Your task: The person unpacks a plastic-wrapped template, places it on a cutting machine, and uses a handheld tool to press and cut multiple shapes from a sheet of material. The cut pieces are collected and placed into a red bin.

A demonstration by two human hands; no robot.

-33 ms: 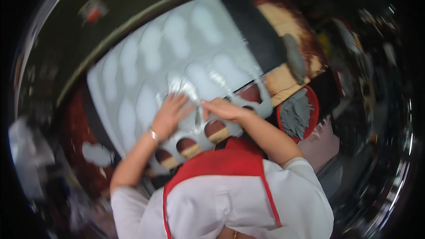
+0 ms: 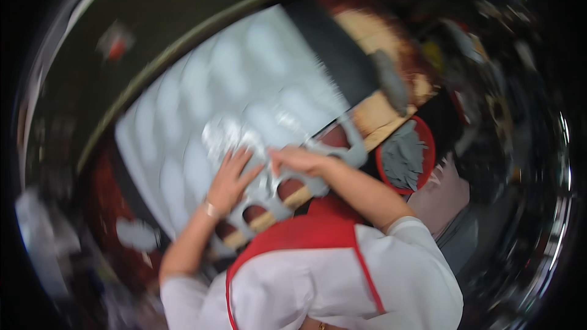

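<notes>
left hand (image 2: pixel 228 181) over grey sheet (image 2: pixel 202 88) | right hand (image 2: pixel 299 161) nearby | red bowl (image 2: pixel 430 150): grey scraps (image 2: pixel 402 156)

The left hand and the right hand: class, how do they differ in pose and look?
The left hand has its fingers spread, pointing mostly away from the body; the right hand points leftward, its fingers seemingly closer together.
The left hand has a shiny band at its wrist; the right hand shows none.
Both are bare and over the pale grey sheet.

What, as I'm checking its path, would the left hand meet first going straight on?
Probably the shiny crinkled patch on the pale sheet, just past the fingertips; blur hides whether they touch.
</notes>
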